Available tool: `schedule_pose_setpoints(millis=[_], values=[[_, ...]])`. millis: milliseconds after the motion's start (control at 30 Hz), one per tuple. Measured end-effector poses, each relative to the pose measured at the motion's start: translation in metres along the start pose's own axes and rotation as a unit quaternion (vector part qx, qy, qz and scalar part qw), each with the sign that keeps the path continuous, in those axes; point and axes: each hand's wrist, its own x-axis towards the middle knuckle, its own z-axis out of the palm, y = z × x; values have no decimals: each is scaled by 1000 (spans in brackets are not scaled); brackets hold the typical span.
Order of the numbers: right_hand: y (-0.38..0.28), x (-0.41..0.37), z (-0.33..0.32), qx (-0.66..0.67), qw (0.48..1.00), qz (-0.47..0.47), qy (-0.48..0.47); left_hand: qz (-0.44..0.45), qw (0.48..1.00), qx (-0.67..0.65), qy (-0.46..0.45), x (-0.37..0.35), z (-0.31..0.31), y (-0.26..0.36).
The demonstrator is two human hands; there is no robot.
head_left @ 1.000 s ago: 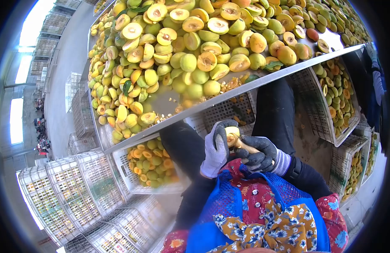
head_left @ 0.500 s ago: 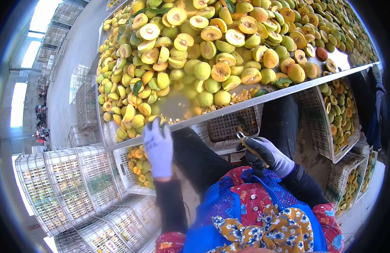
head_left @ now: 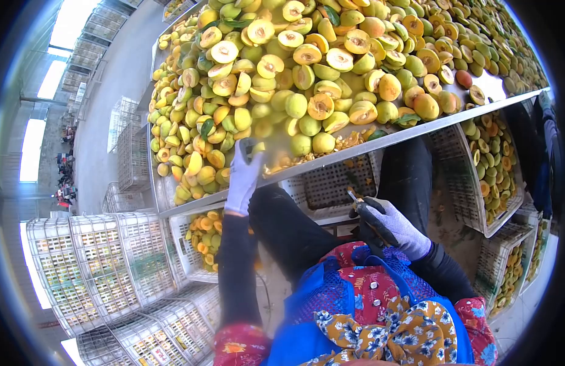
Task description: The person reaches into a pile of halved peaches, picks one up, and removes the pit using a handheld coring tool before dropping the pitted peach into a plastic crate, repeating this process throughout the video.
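My left hand [head_left: 244, 177], in a pale lilac glove with dark fingertips, reaches over the near edge of the metal table [head_left: 331, 160]. Its thumb and fingers are apart, close to the halved yellow-green stone fruit [head_left: 224, 116]; nothing shows clearly in its grasp. A small yellow piece lies by the fingertips. My right hand [head_left: 392, 226], gloved with a dark palm, is closed around a pitting tool [head_left: 354, 195] above my lap. The tool's narrow metal tip points up and left, and the fingers hide much of its handle.
A dark-bottomed crate [head_left: 337, 186] sits under the table edge between my knees. Fruit fills a crate [head_left: 203, 241] at lower left and another crate [head_left: 478, 183] at right. Stacked white crates [head_left: 105, 256] stand on the left. Loose pits [head_left: 349, 140] lie along the table edge.
My left hand has moved right and up over the table, its fingers now farther in among the fruit. My right hand keeps the tool at nearly the same spot, with the tip turned slightly.
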Motion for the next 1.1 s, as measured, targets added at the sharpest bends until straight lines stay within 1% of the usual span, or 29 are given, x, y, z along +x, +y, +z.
schedule_pose_setpoints(millis=[33,67,100,133,167,233,267,300,367,467,500,567,600,700,800,867,933,1000,1033,1067,1100], values=[[-1,0,2,-19,1000,-16,10,-77,966,-244,-20,-15,-3,29],[0,3,3,-126,987,-95,26,-80,923,-373,-49,-26,1,39],[3,6,4,-232,956,-173,44,-82,862,-495,-78,-35,7,48],[3,8,5,-333,908,-246,62,-143,824,-541,-88,-44,16,52],[-2,6,11,-364,895,-251,67,-206,780,-584,-91,-53,25,56],[-15,-1,26,-423,866,-254,82,-171,731,-632,-192,-62,42,42],[-11,2,25,-475,814,-322,86,-212,829,-514,-58,-73,61,56],[-10,0,25,-478,817,-311,89,-186,824,-527,-93,-82,68,65],[-10,-3,26,-482,822,-289,89,-121,880,-452,-85,-93,90,63],[-8,-5,26,-485,820,-287,99,-64,936,-340,-58,-111,97,82],[-7,-5,26,-483,821,-286,104,-79,943,-321,-49,-113,97,85],[-1,-3,26,-459,840,-271,101,-108,953,-283,-32,-116,99,90],[2,-2,25,-447,849,-263,101,-76,957,-281,-10,-117,102,94],[3,-1,23,-489,798,-347,66,-18,971,-239,24,-118,109,77],[8,3,25,-390,885,-247,59,17,981,-184,56,-123,114,79],[14,6,21,-482,808,-335,49,55,990,-102,82,-127,117,88],[16,5,19,-529,763,-369,45,104,988,-16,114,-130,121,90],[8,2,20,-538,761,-358,50,49,993,-67,85,-131,122,88],[-5,0,21,-417,876,-242,19,22,993,-92,70,-131,123,86],[-22,-3,22,-277,954,-116,-14,3,977,-194,85,-131,130,78],[-30,-5,22,-123,991,15,-45,-12,977,-195,88,-133,132,77]])
